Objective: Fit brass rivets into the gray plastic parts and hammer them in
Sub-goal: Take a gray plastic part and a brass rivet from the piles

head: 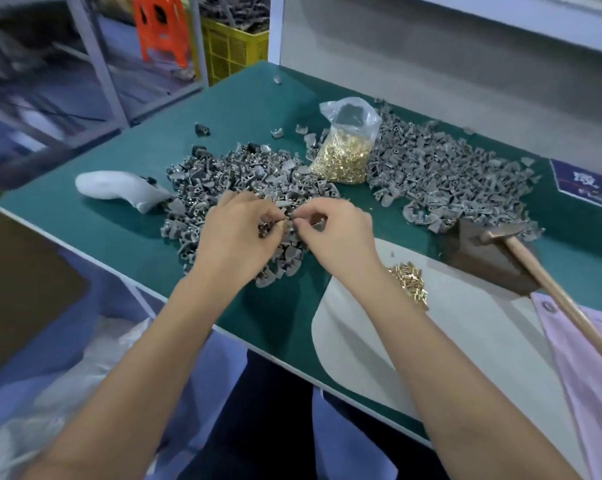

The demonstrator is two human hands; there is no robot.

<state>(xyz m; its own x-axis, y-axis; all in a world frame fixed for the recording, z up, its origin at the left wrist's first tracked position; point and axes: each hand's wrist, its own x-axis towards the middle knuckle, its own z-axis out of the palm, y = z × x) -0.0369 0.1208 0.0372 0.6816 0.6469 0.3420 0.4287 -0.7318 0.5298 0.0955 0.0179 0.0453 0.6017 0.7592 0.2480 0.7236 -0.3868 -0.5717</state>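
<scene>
Both hands meet over the near pile of gray plastic parts (202,181) on the green table (265,306). My left hand (235,233) has its fingers curled round a gray part. My right hand (334,228) pinches something small at its fingertips, with a gray part (318,224) tucked under its fingers. A loose heap of brass rivets (410,280) lies on a white sheet just right of my right wrist. A clear bag of brass rivets (344,157) stands behind the hands. The hammer (534,271) rests on a dark metal block (479,258) at the right.
A second, wider pile of gray parts (465,178) spreads at the back right. A white plastic bag (119,187) lies at the left of the table. A pink paper (586,358) lies at the near right edge. A yellow crate (235,46) and an orange stool (161,29) stand beyond the table.
</scene>
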